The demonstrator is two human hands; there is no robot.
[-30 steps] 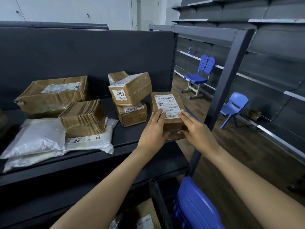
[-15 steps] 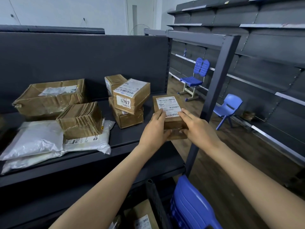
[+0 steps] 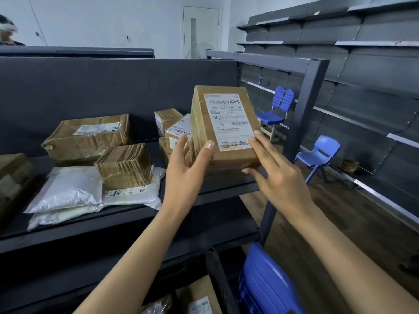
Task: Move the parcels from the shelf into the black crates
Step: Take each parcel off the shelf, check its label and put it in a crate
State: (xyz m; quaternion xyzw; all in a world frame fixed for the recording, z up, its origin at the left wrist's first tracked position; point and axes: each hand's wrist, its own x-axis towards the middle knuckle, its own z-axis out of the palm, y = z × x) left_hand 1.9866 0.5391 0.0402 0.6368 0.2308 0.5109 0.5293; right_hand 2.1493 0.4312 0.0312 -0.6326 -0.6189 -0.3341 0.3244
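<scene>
Head view: the left hand (image 3: 188,171) and the right hand (image 3: 278,175) grip the bottom of a brown cardboard parcel with a white label (image 3: 223,123), tipped up above the dark metal shelf (image 3: 127,218). At 9 o'clock sit more brown boxes (image 3: 87,137) and white bags (image 3: 68,189)

I'm counting two hands, left hand (image 3: 181,177) and right hand (image 3: 281,180), gripping one box (image 3: 224,125). Five more are sitting on the shelf (image 3: 90,232): one big box (image 3: 88,139), one edge box (image 3: 11,177) far left, three small boxes (image 3: 178,134). Also sitting there: one cardboard bundle (image 3: 124,168), three white bags (image 3: 68,189). Two blue chairs (image 3: 317,155) are standing far right.
</scene>
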